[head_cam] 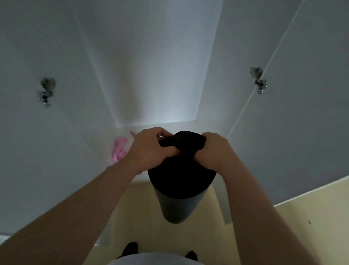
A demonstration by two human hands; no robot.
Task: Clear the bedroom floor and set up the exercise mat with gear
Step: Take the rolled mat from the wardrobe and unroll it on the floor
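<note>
A rolled dark exercise mat (176,204) stands upright in front of me, inside a black cover (180,175) over its top end. My left hand (149,149) grips the bunched cover fabric at the top left. My right hand (216,153) grips the fabric at the top right. The two hands sit close together above the roll. A pink coiled item (119,149), perhaps a rope or band, lies on the wardrobe floor to the left of the mat.
An open white wardrobe surrounds the mat, with its left door (33,120) and right door (298,101) swung out, each with a metal knob. The pale yellow floor (318,240) lies below. My feet in dark socks (130,249) stand just behind the mat.
</note>
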